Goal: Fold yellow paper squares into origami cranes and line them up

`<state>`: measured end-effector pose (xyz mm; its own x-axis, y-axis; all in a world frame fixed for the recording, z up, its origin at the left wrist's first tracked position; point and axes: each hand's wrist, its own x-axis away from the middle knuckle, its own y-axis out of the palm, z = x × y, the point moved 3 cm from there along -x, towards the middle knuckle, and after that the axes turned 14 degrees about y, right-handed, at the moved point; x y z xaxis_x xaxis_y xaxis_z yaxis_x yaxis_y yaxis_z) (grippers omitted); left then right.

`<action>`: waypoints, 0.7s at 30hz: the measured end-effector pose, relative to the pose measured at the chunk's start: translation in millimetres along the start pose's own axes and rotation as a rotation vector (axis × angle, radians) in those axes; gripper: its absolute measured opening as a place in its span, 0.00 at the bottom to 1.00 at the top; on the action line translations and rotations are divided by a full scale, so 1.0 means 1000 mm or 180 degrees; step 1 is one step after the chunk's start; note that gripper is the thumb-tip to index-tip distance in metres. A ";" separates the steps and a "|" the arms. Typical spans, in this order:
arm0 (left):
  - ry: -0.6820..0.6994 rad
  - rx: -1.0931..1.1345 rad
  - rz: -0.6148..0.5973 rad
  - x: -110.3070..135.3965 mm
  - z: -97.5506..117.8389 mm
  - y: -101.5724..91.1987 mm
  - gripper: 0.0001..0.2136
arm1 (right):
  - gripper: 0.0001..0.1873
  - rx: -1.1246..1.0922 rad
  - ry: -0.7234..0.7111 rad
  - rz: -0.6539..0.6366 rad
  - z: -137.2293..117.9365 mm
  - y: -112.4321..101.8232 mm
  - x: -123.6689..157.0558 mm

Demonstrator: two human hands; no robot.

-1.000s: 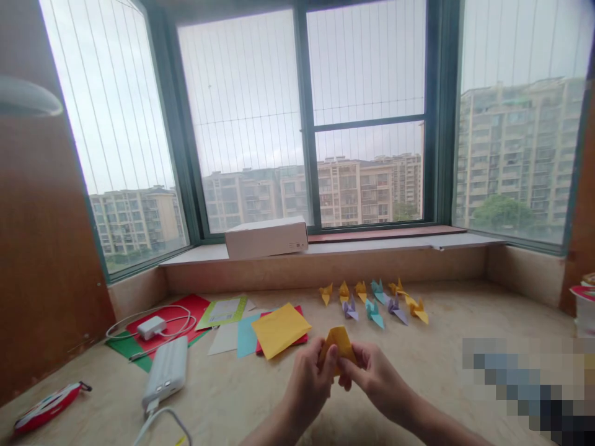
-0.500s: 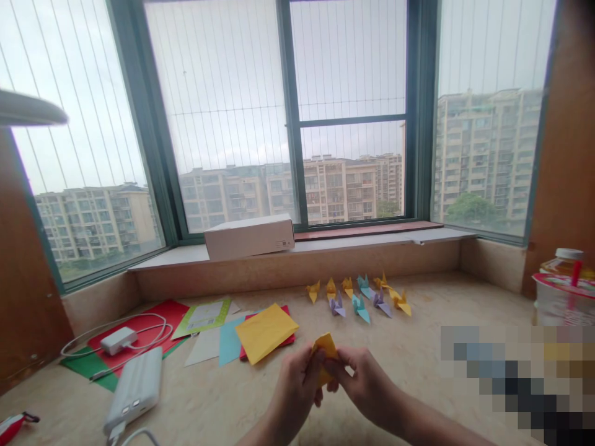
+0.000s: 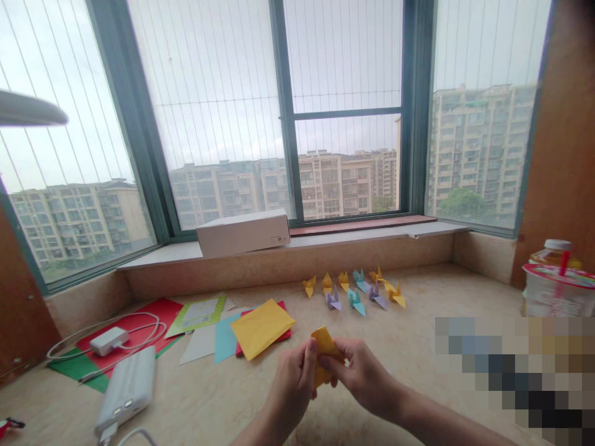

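Observation:
Between my two hands is a small piece of folded yellow origami paper (image 3: 324,339), held up at the front of the stone surface. My left hand (image 3: 296,375) grips its left side, thumb pressed along the edge. My right hand (image 3: 360,370) pinches the other side, with the thumb across the paper's face. Fingers cover much of the lower part. Beyond the hands stand several folded paper cranes (image 3: 356,301) in yellow, blue and purple. Left of them lies a yellow paper sheet (image 3: 263,328) on top of red paper and a light blue sheet (image 3: 227,337).
A white power bank (image 3: 127,387) and a charger (image 3: 109,339) with its cable lie at the left over red and green paper. On the sill sits a white box (image 3: 244,233). A cup with a red straw (image 3: 558,291) stands far right, by a blurred-out patch.
The left thumb has moved up along the paper's edge, and more of the paper's upper face shows. Both hands still hold it. The whole view has shifted slightly.

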<state>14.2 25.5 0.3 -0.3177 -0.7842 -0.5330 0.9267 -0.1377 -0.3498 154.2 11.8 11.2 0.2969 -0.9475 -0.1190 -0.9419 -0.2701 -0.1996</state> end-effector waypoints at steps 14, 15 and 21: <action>0.0119 0.0411 -0.0022 0.002 0.010 0.003 0.21 | 0.22 -0.0451 -0.0074 -0.0149 -0.002 0.002 0.000; 0.0132 0.0411 -0.0017 0.002 0.010 0.003 0.21 | 0.22 -0.0448 -0.0097 -0.0141 -0.003 0.003 0.001; 0.0150 0.0406 0.0048 -0.001 0.012 0.004 0.22 | 0.23 -0.0544 -0.0110 0.0015 -0.007 0.006 0.003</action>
<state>20.4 18.6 8.7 -0.3099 -0.7578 -0.5742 0.9485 -0.2044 -0.2422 148.7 6.4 16.4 0.2950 -0.9431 -0.1536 -0.9554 -0.2938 -0.0311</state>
